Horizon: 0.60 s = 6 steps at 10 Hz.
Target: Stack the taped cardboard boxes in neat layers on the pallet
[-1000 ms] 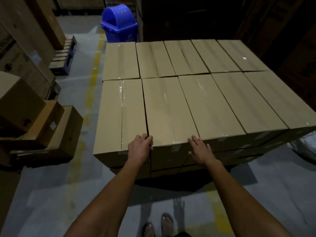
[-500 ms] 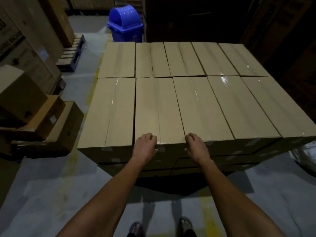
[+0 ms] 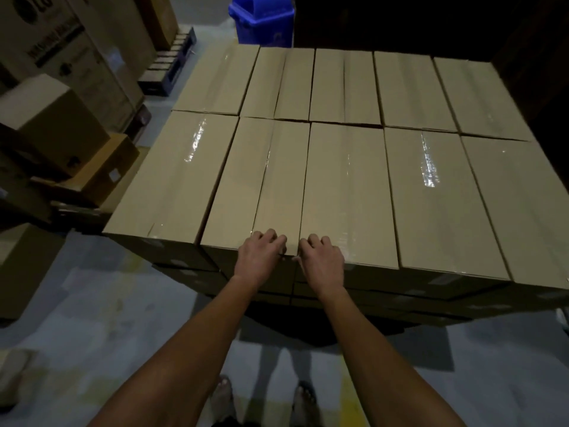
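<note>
A top layer of long taped cardboard boxes (image 3: 443, 192) lies in two rows on a stack whose pallet is hidden beneath. My left hand (image 3: 261, 257) grips the near top edge of the second box from the left (image 3: 255, 180), fingers bent over onto its top. My right hand (image 3: 321, 260) grips the same edge of the neighbouring third box (image 3: 345, 192). The two hands sit close together on either side of the seam between these boxes. Lower layers show below the edge.
Loose brown cartons (image 3: 52, 118) are piled on the floor to the left, with tall printed cartons (image 3: 61, 41) behind them. A blue pallet (image 3: 172, 66) and a blue bin (image 3: 261, 20) stand at the back. My sandalled feet (image 3: 221, 392) are on the grey floor.
Both hands have moved closer together along the near edge, and their fingers have bent more over it. My view has shifted nearer to the stack and to the right.
</note>
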Available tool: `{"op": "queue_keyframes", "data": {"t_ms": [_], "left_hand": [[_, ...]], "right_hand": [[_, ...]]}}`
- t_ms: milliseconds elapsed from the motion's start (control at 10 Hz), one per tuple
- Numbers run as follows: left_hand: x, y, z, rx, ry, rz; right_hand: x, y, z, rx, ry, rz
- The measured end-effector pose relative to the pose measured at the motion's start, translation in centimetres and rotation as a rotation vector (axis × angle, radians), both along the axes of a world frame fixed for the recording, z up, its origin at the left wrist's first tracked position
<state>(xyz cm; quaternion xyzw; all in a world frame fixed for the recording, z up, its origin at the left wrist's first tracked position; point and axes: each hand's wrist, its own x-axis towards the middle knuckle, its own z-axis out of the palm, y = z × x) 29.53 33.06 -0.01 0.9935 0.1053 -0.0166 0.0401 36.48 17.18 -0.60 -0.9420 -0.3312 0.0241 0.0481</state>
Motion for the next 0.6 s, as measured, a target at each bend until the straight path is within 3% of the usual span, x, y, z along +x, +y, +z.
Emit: {"op": "queue_keyframes", "data": {"t_ms": [200, 400, 500, 600], "left_hand": [[0.6, -1.1, 0.5, -0.024, 0.043, 0.045], [-0.2, -1.6, 1.9, -0.182, 0.187, 0.026], [-1.4, -1.9, 3.0, -0.269, 0.183, 0.032], [-1.8, -1.8, 4.8, -0.27, 0.102, 0.058]], "right_hand": [[-0.2, -0.1, 0.0, 0.006, 0.003, -0.017], [-1.1, -0.8, 1.4, 0.023, 0.113, 0.005], [-1.1, -2.8, 2.9, 0.056, 0.119, 0.0], [-0.5, -4.4, 5.1, 0.136, 0.041, -0.138]]}}
